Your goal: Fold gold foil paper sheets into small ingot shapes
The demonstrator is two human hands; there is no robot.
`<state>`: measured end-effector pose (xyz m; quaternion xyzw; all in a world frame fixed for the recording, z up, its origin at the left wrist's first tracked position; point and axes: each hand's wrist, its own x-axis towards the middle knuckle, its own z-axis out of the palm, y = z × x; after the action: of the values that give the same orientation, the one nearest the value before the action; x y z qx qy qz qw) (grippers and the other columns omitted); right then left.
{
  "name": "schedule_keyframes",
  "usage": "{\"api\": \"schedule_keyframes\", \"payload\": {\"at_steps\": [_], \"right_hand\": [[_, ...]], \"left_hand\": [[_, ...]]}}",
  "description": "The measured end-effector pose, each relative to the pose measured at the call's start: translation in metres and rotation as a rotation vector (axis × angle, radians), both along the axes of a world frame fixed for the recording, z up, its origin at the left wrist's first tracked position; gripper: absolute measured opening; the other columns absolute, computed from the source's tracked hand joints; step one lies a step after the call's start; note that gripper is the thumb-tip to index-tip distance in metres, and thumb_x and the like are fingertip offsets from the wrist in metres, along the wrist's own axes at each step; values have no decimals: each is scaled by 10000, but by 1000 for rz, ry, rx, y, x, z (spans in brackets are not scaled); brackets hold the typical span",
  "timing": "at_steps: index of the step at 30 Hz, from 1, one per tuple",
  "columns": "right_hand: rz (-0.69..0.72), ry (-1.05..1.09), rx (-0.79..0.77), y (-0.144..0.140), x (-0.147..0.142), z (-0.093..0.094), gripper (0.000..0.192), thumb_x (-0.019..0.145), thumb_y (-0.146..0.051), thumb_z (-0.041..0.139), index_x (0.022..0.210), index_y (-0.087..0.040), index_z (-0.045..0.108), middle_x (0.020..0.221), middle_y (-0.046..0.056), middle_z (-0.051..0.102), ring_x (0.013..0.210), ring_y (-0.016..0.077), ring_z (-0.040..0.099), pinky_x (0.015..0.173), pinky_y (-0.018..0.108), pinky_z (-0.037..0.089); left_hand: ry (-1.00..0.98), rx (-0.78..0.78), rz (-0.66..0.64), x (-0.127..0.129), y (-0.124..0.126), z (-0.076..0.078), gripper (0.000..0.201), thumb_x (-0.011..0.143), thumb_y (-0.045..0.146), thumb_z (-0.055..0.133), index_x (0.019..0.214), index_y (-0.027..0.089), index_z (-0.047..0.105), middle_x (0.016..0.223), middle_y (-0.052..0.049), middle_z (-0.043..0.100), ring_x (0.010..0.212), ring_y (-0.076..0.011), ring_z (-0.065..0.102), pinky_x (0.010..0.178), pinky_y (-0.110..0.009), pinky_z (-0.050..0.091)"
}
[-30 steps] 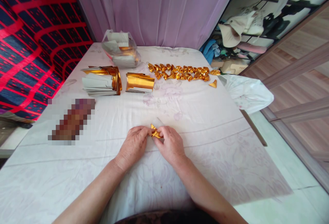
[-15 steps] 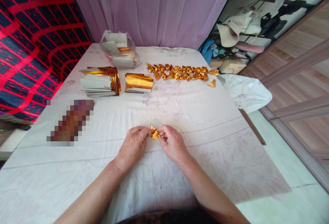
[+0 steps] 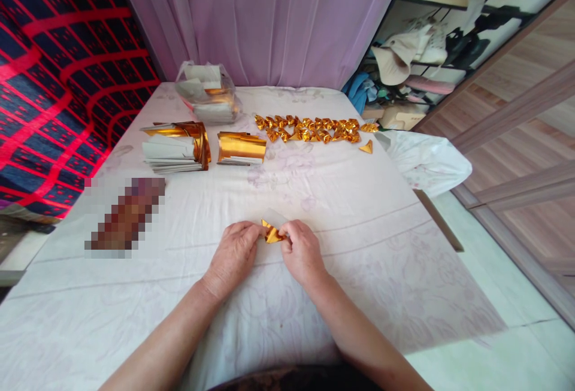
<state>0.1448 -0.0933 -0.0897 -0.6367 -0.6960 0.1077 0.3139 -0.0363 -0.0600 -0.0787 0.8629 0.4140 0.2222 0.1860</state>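
Purple curtains (image 3: 251, 20) are hanging behind a pale, flowered surface (image 3: 332, 199) in the head view. Near its middle, the left hand (image 3: 234, 252) and right hand (image 3: 304, 253) are pinching opposite sides of a folded gold piece (image 3: 272, 236). Beyond, two gold-sheet stacks (image 3: 242, 147) are lying left of clustered gold shapes (image 3: 309, 130).

I face a mauve curtain (image 3: 260, 26) at twelve o'clock, hanging in long folds down behind the far edge of my table. At ten o'clock, a red and navy checked cloth (image 3: 54, 32) drapes beside it. Between one and two, dark-edged shelves (image 3: 431, 3) stand against a white backing, and wood-grained panels (image 3: 516, 163) rise near three. The pale, glossy floor (image 3: 476, 247) shows around four o'clock, crossed by a thin seam. Soft light spreads over my flower-patterned white tablecloth (image 3: 381, 247).
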Motion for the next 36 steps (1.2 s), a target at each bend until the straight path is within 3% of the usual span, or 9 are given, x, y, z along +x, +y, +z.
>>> {"api": "schedule_keyframes", "payload": {"at_steps": [6,13,22,30,36], "right_hand": [[58,139,151,-11,6,2,233,732,-28,430,805,-215,548,828,35,620,827,175,587,770,284,461],[63,-6,139,-26,9,7,250,839,-75,471,883,-213,675,864,44,621,825,172,582,765,292,468],[72,-123,72,-25,8,6,335,854,-90,487,1112,-192,676,942,75,622,874,204,559,788,337,476],[106,-169,68,-24,6,7,411,839,-76,506,1204,-203,643,1004,81,617,908,208,562,815,346,488],[83,-166,17,-22,10,10,332,856,-130,539,1147,-209,675,1028,89,628,928,226,569,837,372,498]], "left_hand": [[22,79,-66,0,0,-3,377,896,72,445,1198,226,610,1115,-50,703,1038,-221,601,908,-411,468],[24,139,-64,-1,-1,-2,354,902,91,458,1186,207,634,1153,-77,671,1047,-219,594,911,-401,486],[218,121,27,0,-2,0,396,898,152,445,1270,188,577,1471,-89,476,1389,-308,363,1101,-553,316],[199,112,40,0,-2,3,413,894,156,472,1289,233,563,1343,-70,603,1313,-286,454,1115,-580,255],[153,166,23,2,-5,13,269,891,199,541,1128,244,660,1124,-62,697,1092,-255,586,1095,-575,275]]}}
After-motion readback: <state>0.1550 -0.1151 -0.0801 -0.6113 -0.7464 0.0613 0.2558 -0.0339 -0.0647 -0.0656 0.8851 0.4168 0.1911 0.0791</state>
